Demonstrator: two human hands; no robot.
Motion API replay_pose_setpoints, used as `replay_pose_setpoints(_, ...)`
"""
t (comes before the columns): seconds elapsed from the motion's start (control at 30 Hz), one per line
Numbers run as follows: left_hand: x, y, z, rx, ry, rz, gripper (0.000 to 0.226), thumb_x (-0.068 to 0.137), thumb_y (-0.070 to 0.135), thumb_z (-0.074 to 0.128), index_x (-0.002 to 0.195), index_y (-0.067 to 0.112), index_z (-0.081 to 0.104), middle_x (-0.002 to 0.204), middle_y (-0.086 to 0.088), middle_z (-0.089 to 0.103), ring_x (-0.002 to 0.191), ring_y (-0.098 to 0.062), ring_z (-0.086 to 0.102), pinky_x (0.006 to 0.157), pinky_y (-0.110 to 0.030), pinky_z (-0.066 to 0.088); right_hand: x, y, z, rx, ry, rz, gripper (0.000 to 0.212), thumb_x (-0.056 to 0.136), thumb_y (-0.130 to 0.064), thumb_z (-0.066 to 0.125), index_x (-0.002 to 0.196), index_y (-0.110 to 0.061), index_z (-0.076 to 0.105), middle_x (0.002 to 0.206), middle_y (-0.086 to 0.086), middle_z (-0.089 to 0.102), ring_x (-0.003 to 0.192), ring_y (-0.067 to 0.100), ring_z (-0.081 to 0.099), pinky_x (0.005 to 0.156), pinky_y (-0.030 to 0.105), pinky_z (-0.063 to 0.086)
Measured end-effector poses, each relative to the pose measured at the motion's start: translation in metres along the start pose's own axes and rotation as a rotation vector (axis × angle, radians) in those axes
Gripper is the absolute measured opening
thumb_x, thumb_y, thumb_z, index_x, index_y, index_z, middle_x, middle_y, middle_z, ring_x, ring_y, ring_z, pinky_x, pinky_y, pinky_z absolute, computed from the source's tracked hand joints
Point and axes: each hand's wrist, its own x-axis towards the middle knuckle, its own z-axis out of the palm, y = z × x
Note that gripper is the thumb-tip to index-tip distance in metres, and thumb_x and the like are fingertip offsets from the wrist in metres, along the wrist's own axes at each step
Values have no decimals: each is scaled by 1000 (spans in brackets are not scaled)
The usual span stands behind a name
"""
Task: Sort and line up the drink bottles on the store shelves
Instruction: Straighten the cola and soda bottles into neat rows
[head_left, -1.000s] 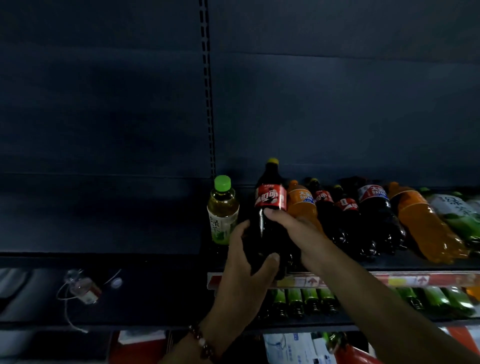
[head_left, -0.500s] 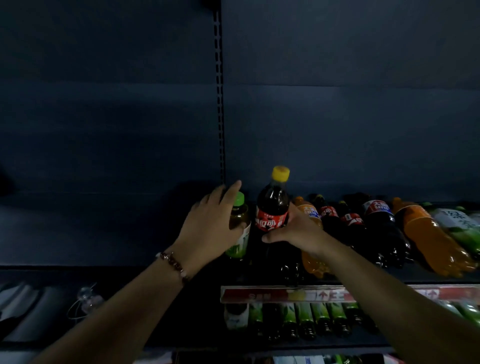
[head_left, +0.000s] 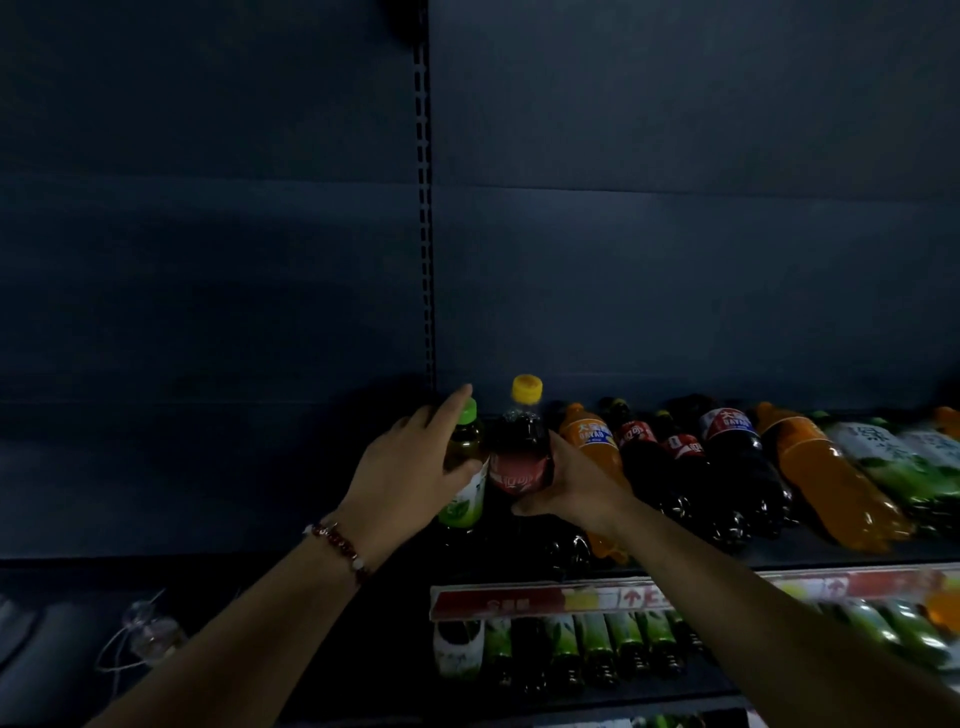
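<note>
Honestly, with my left hand (head_left: 410, 467) gripping the tea (head_left: 464, 470) and right (head_left: 571, 486) clutching the cola (head_left: 521, 457), crowding could topple either.

Yellow-capped cola bottle (head_left: 521, 452) with red label, green-capped tea bottle (head_left: 464, 467)

Two hands (head_left: 410, 467) (head_left: 576, 483), two orange soda bottles (head_left: 592, 441) (head_left: 826, 478), four dark cola bottles (head_left: 522, 447) (head_left: 649, 457) (head_left: 691, 467) (head_left: 737, 452).

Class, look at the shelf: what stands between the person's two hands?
In the head view, two upright bottles touching side by side: the green-capped tea bottle gripped by the left hand, and the yellow-capped cola bottle gripped by the right hand.
</note>
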Motion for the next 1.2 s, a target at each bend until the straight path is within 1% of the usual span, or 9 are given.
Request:
replay_pose_setpoints(0.23,6,21,-11,54,86,132,100,87,62,56,152,35,-15,161,0,10,145,-21,21,116,-41,26,-12,-4,4,-262,194,21,90,68,-11,82,145,-28,37,136,-3,53,123,13,53,101,33,48)
replay_pose_setpoints(0.33,16,32,-15,113,58,234,105,85,62,58,151,37,-19,162,-2,5,146,-25,17,119,-44,20,-29,-12,0,-537,235,176,67,83,-27,67,144,-24,39,135,7,51,115,25,56,93,36,52)
replay_pose_setpoints(0.5,34,36,-6,206,-12,341,107,82,62,62,153,32,-11,157,0,24,144,-22,21,120,-45,17,-38,0,30,-750,42,472,94,89,-66,50,154,-8,17,147,16,44,128,34,50,99,43,49)
replay_pose_setpoints(0.67,37,41,-6,94,-36,315,100,83,51,69,153,31,2,145,-2,48,138,-20,32,118,-37,16,-36,19,42,-822,170,452,92,91,-64,48,148,3,22,137,18,51,120,29,56,91,36,49)
replay_pose_setpoints(0.77,36,39,-5,91,-27,330,100,82,51,69,153,32,2,141,0,52,135,-18,38,117,-34,19,-30,26,32,-618,140,473,58,89,-56,58,119,-6,54,106,10,65,96,23,64,78,31,55)
replay_pose_setpoints(0.83,36,38,-4,87,-28,326,100,82,51,69,153,32,2,141,0,52,134,-18,41,116,-35,21,-14,1,6,-363,189,503,39,97,-38,56,119,-6,57,114,15,63,107,28,62,67,24,50)
replay_pose_setpoints(0.93,35,39,-4,95,-18,322,100,83,52,68,153,32,0,137,2,55,131,-17,44,115,-34,22,-14,-8,-24,232,267,446,42,101,-11,50,140,3,43,140,22,50,126,37,51,95,35,46)
replay_pose_setpoints(1.03,34,40,-3,91,-18,311,100,83,53,67,153,33,-1,135,3,56,129,-16,45,114,-34,24,-48,7,-5,394,125,598,29,94,-23,62,118,-7,59,111,15,66,92,26,63,79,34,54)
replay_pose_setpoints(1.2,32,40,-4,74,-3,306,98,83,52,68,153,33,1,131,3,58,125,-16,47,113,-34,25,-55,39,-16,728,134,556,22,87,-17,71,106,-8,63,110,9,62,101,31,63,88,46,56)
